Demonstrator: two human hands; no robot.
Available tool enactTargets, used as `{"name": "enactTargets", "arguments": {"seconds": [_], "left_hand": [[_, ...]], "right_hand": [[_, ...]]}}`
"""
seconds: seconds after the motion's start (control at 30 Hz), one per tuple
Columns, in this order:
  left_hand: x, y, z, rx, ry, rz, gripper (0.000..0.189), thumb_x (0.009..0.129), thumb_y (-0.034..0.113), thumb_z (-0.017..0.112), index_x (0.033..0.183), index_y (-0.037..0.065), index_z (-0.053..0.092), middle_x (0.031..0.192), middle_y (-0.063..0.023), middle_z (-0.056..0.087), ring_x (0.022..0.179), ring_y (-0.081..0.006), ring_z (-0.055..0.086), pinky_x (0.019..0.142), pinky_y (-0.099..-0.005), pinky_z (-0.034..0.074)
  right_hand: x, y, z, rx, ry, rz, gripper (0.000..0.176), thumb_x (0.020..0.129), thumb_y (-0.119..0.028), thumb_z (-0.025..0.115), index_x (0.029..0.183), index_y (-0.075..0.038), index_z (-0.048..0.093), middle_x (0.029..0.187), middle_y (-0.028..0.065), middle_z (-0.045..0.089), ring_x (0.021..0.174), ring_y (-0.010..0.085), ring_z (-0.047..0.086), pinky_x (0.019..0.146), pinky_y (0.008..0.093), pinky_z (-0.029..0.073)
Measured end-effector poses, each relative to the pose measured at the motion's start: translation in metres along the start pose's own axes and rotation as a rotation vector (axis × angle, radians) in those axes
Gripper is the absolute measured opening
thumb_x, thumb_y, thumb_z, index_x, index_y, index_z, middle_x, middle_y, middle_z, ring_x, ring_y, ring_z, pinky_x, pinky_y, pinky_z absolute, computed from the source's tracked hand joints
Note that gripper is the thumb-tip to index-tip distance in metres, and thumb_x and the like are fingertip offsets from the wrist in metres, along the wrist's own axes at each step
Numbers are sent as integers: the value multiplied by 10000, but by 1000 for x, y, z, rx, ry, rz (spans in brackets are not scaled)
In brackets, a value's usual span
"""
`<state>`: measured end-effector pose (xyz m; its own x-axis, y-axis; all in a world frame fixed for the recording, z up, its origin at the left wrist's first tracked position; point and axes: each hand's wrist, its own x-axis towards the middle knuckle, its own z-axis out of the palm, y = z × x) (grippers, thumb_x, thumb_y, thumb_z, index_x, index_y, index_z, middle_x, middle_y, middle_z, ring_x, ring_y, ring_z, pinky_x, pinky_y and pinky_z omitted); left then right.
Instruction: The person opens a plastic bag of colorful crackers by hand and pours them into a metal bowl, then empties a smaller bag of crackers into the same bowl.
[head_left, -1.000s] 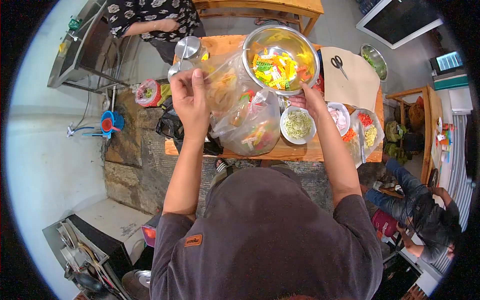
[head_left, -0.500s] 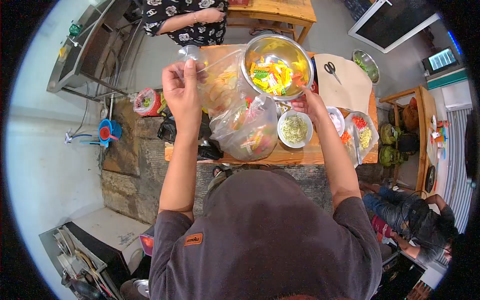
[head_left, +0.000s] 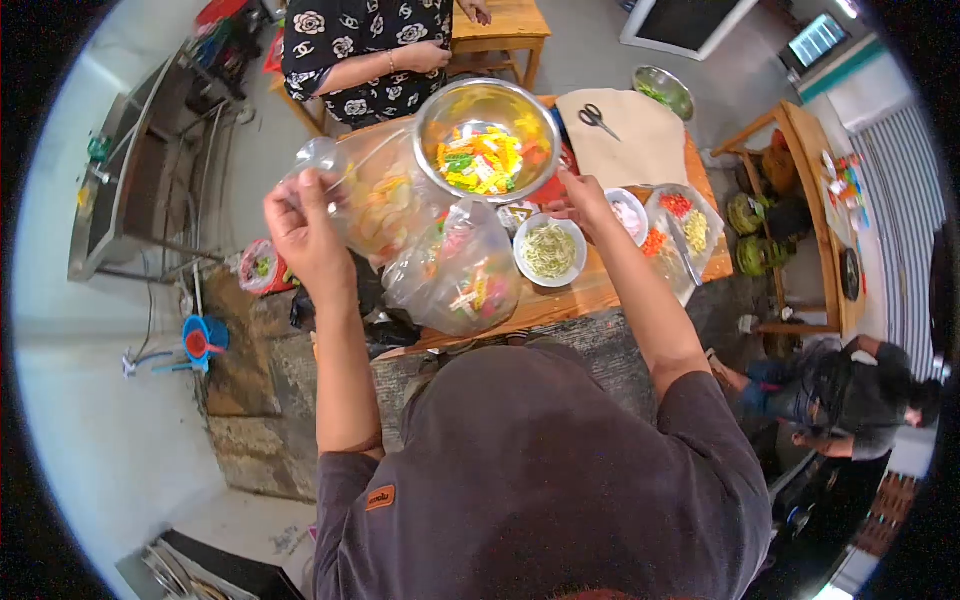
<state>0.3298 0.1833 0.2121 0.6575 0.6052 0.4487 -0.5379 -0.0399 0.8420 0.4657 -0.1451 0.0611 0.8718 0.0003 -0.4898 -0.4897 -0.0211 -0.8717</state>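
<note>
My left hand point(head_left: 303, 228) pinches the edge of a clear plastic bag point(head_left: 385, 195) holding pale crackers, lifted over the wooden table point(head_left: 600, 290). My right hand point(head_left: 580, 200) grips the rim of a steel bowl point(head_left: 487, 142) filled with coloured crackers, tilted up beside the bag. Below them a second clear bag point(head_left: 458, 275) of coloured crackers rests on the table.
A white bowl of pale shreds point(head_left: 549, 251), a bowl of pink slices point(head_left: 627, 214) and a tray of chopped vegetables point(head_left: 682, 232) sit to the right. Scissors point(head_left: 597, 118) lie on brown paper. A person in a floral top point(head_left: 365, 45) stands across the table. Another person point(head_left: 850, 395) crouches at right.
Both hands, the bag and the steel bowl have shifted left in view as my head turned. The left hand has moved lower and farther from the bowl, stretching the bag.
</note>
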Motion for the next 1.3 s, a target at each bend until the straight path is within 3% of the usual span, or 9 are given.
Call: {"name": "enactTargets", "arguments": {"seconds": [0.13, 0.2, 0.37, 0.47, 0.53, 0.83, 1.07, 1.2, 1.3], "left_hand": [[-1, 8, -2, -7, -22, 30, 134, 1018, 151, 600, 991, 47, 521, 883, -90, 663, 732, -126, 595, 674, -277, 499], [-2, 11, -8, -13, -67, 31, 129, 1017, 154, 601, 1007, 46, 531, 892, -96, 667, 726, -130, 599, 671, -275, 502], [-7, 24, -4, 66, -182, 70, 122, 1019, 149, 595, 1000, 49, 528, 888, -78, 650, 759, -118, 586, 672, -267, 495], [-14, 28, 0, 85, -333, 0, 137, 1024, 163, 591, 998, 45, 527, 891, -68, 635, 776, -109, 572, 691, -263, 486], [-21, 33, 10, 100, -429, -36, 147, 1026, 172, 591, 997, 43, 528, 891, -62, 628, 781, -105, 566, 704, -261, 482], [-51, 32, 42, -62, -752, -302, 155, 1012, 185, 618, 980, 47, 555, 863, -32, 616, 753, -88, 533, 670, -239, 446], [-69, 31, 54, -90, -980, -291, 161, 991, 189, 650, 970, 50, 571, 844, -36, 633, 749, -91, 564, 665, -248, 461], [-79, 27, 60, -73, -1022, -310, 153, 987, 170, 654, 972, 44, 569, 851, -40, 634, 769, -93, 573, 674, -245, 467], [-81, 15, 60, -60, -1084, -310, 137, 1000, 181, 635, 996, 55, 583, 875, -29, 640, 770, -89, 572, 682, -238, 453]], "right_hand": [[-21, -6, -18, -243, 74, -113, 525, 962, -399, 622, 1140, 91, 563, 941, 190, 663, 763, 184, 689, 587, 300, 546], [-38, -8, 0, -365, 413, -529, 500, 963, -383, 623, 1130, 85, 567, 977, 174, 672, 825, 190, 685, 700, 315, 563], [-94, -44, 35, -321, 232, -960, 424, 953, -237, 681, 1280, -10, 535, 1092, 127, 652, 985, 181, 652, 832, 324, 547], [-179, -76, 60, -193, -88, -1134, 650, 921, -378, 709, 1414, -26, 473, 1240, 152, 605, 1102, 224, 618, 938, 377, 511], [-218, -84, 70, -322, -130, -1204, 678, 910, -395, 712, 1424, -25, 467, 1195, 158, 646, 1041, 261, 650, 918, 372, 520], [-289, -73, 50, -285, 20, -1111, 267, 911, -291, 670, 1032, -56, 706, 842, 155, 712, 768, 303, 694, 705, 388, 531], [-326, -68, 41, -835, 282, -918, 205, 902, -214, 614, 913, -22, 686, 809, 187, 688, 783, 359, 682, 739, 453, 529], [-322, -49, 37, -803, 371, -1015, 222, 906, -217, 600, 907, -8, 674, 813, 198, 680, 783, 370, 674, 736, 462, 527], [-332, -47, 28, -720, 208, -894, 246, 919, -227, 590, 926, 7, 664, 835, 203, 684, 793, 347, 683, 720, 449, 528]]}}
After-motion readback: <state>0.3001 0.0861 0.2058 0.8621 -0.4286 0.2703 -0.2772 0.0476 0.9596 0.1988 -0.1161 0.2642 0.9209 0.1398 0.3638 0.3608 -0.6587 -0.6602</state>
